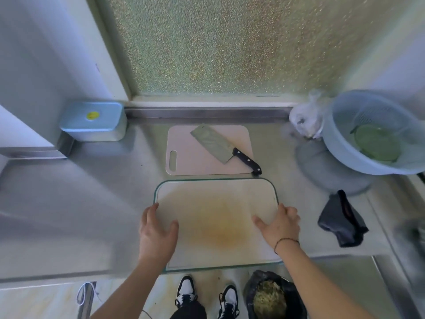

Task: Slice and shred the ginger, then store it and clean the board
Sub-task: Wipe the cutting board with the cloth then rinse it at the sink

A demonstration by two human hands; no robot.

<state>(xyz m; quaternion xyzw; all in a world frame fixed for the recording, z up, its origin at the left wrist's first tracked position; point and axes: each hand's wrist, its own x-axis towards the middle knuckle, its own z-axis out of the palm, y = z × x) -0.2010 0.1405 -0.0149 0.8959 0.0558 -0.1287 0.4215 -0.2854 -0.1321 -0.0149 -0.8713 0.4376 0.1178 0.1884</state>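
Observation:
A large white cutting board (216, 203) with a green rim and a yellow stain in its middle lies at the counter's front edge. My left hand (157, 231) holds its left edge, thumb on top. At the board's right edge my right hand (279, 226) grips the same way. Behind it lies a smaller pale board (184, 157) with a cleaver (224, 148) resting on it, black handle pointing to the right. A light blue lidded container (93, 120) stands at the back left. No ginger is visible.
A blue colander (340, 143) with something green inside sits at the back right beside a plastic bag (303, 116). A dark cloth (342, 219) lies right of the big board. Below the counter edge stands a bin with a black liner (273, 295).

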